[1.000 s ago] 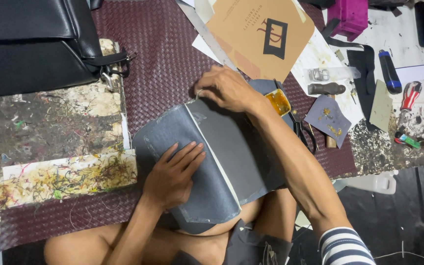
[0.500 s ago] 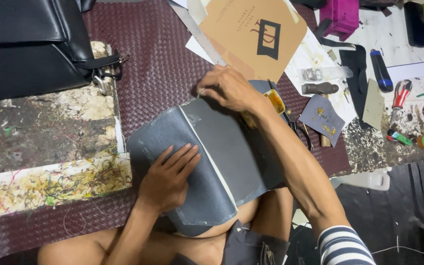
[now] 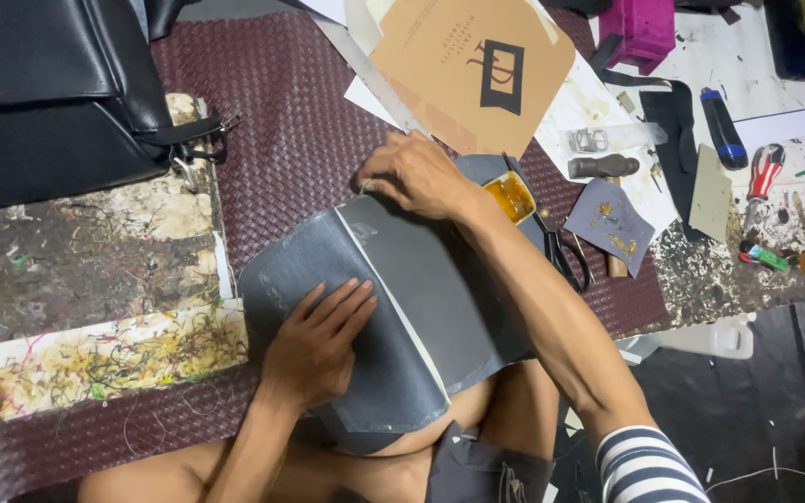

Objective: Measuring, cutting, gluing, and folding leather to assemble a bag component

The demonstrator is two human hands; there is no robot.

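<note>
We see a dark grey leather panel (image 3: 393, 326) with a pale cream strip (image 3: 393, 298) on it, over a maroon woven mat (image 3: 291, 121). Black bag (image 3: 39, 93), tan card (image 3: 477, 65) with black print, magenta box (image 3: 640, 33), amber glue tin (image 3: 511, 197), sleeve (image 3: 649, 466) striped navy and white.

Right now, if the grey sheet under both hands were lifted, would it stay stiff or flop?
Probably floppy: the grey sheet curves over the lap. Likely light, since the left hand pins it flat while the right hand works its far edge.
</note>
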